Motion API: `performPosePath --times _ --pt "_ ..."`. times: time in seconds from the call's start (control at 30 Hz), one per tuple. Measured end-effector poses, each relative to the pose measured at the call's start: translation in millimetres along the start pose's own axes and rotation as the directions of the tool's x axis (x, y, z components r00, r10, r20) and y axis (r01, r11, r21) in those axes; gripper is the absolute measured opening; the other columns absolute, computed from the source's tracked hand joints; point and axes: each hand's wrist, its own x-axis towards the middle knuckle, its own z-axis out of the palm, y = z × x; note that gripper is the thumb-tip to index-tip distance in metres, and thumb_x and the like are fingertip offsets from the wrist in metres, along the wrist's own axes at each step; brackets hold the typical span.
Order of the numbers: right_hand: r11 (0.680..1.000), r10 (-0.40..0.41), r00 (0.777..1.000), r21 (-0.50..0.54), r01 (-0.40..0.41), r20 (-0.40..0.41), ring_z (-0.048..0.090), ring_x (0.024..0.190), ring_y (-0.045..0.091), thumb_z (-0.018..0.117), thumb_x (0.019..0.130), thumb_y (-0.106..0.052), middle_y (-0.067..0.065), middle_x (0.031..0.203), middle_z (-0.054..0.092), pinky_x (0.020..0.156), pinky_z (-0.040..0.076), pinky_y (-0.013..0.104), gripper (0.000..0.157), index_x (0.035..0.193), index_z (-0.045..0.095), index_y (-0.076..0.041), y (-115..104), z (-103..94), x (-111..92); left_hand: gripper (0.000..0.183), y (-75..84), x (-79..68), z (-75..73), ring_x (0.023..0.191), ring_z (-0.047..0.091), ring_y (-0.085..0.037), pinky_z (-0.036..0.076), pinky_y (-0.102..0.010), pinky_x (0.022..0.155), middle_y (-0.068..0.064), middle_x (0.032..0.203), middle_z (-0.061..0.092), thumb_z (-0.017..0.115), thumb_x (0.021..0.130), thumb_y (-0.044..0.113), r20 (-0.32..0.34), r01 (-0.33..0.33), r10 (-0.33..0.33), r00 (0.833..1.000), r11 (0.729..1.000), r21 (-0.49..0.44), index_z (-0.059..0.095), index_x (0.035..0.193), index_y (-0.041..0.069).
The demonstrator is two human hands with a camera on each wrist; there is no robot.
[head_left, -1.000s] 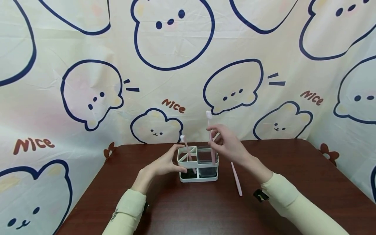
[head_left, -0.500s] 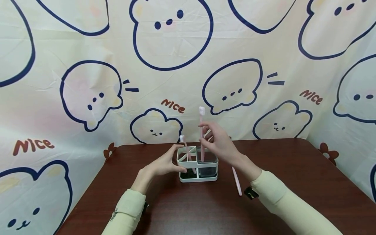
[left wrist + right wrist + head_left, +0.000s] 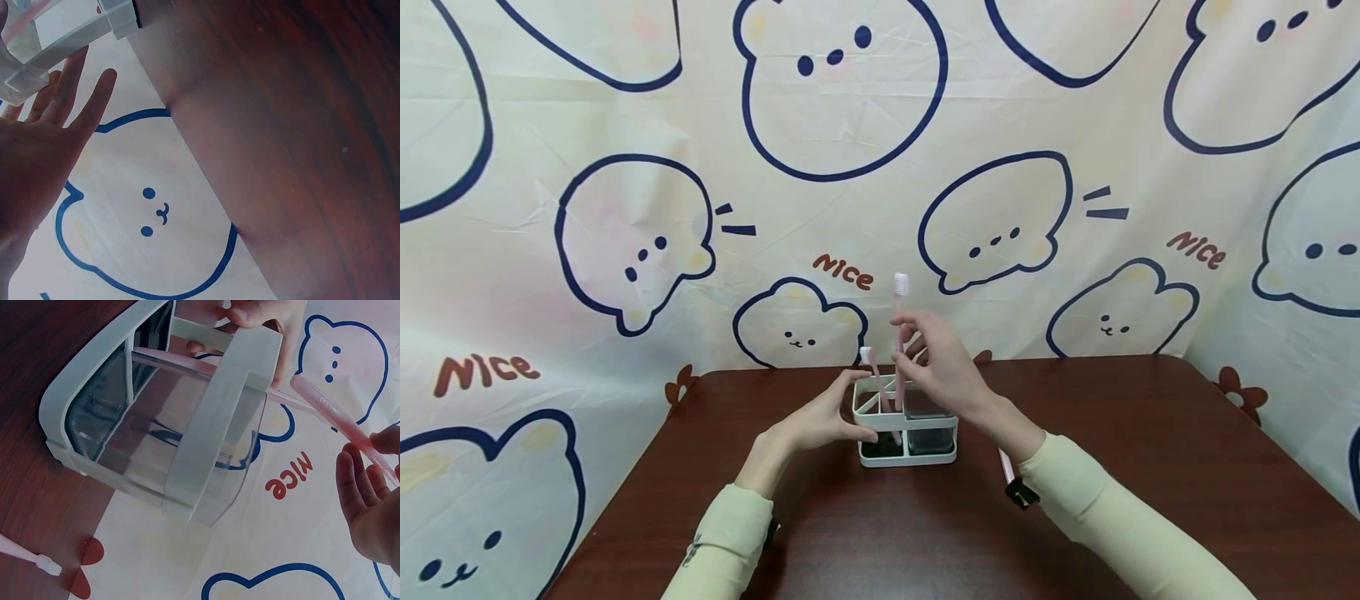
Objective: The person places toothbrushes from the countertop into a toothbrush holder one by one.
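A white toothbrush holder (image 3: 917, 422) stands on the table, divided into small slots at the left and holding a clear cup (image 3: 929, 440) at the right. My left hand (image 3: 816, 419) grips its left side, thumb in front and fingers behind. One pink toothbrush (image 3: 880, 383) leans in a left slot, bristles up. Between thumb and fingers, my right hand (image 3: 943, 367) pinches a second pink toothbrush (image 3: 898, 333), upright with its bristles at the top. In the right wrist view this brush's handle end (image 3: 319, 400) points toward the holder's rim, outside the frame's slots.
A third pink toothbrush (image 3: 1006, 467) lies on the brown table (image 3: 880, 542) right of the holder, partly hidden by the right wrist and its black wrist camera (image 3: 1022, 493). Behind the table hangs a pale cloth (image 3: 887, 217) printed with cartoon bears.
My right hand has moved left with its toothbrush, from over the cup side to over the small slots. My left hand keeps its hold on the holder.
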Motion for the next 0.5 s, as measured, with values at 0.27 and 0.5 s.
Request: performPosePath --times 0.27,0.5 --pt "0.998 -0.028 0.999 -0.047 0.029 0.016 0.066 0.078 0.014 0.070 0.088 0.001 0.008 0.102 0.058 0.071 0.057 0.021 0.040 0.125 0.054 -0.004 5 10.1 -1 0.093 -0.8 -0.6 0.7 0.120 0.050 -0.024 0.045 -0.052 0.104 -0.004 0.144 0.040 0.085 0.078 0.034 -0.005 -0.003 0.003 1.000 1.000 -0.002 0.027 0.150 0.027" --pt "0.991 -0.054 0.998 -0.120 0.057 0.029 0.067 0.082 0.017 0.070 0.089 0.000 0.007 0.102 0.056 0.072 0.059 0.025 0.045 0.131 0.055 -0.008 10 18.8 -7 0.092 -0.9 -0.4 1.0 0.123 0.048 -0.024 0.043 -0.054 0.106 -0.003 0.147 0.039 0.085 0.078 0.036 -0.008 0.000 0.000 1.000 1.000 -0.001 0.027 0.149 0.029"
